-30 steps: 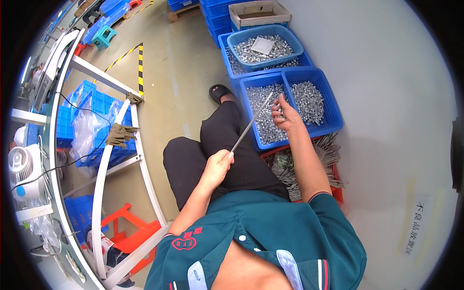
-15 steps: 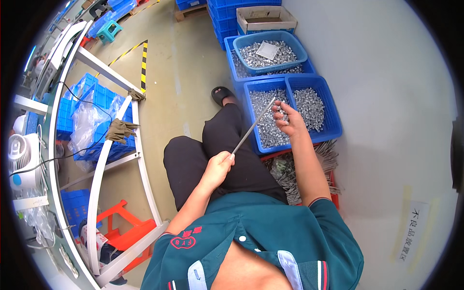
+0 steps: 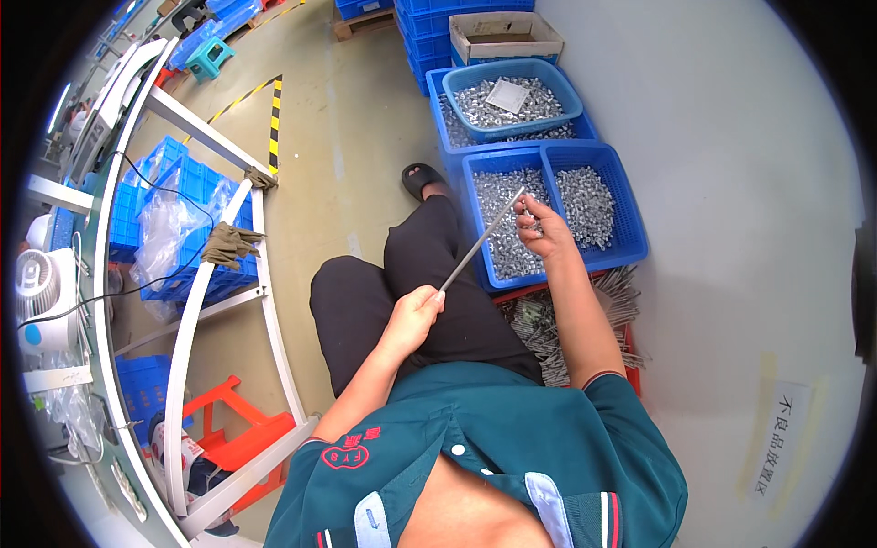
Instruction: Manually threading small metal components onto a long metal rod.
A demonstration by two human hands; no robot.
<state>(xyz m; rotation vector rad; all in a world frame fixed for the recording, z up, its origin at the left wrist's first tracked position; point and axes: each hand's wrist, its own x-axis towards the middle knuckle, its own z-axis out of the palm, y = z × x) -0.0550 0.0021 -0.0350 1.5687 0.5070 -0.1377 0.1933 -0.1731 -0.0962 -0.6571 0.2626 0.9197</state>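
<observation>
My left hand (image 3: 413,321) is closed round the lower end of a thin grey metal rod (image 3: 479,241), in front of my lap. The rod slants up and away to the right. At its far tip my right hand (image 3: 544,230) is curled, with small silvery metal parts partly showing among its fingers; how many it holds is hidden. Below this hand lies a blue divided basket (image 3: 630,215). Small shiny metal parts (image 3: 585,205) of the same look fill both its compartments.
Behind the basket, a lighter blue basin (image 3: 575,100) of metal parts bears a white card. A heap of thin metal rods (image 3: 548,333) lies in a red container by my right leg. A white frame (image 3: 274,338) stands left, a pale wall (image 3: 722,228) right.
The fingers of my right hand have drawn in closer at the rod's tip. The rod and my left hand have hardly moved.
</observation>
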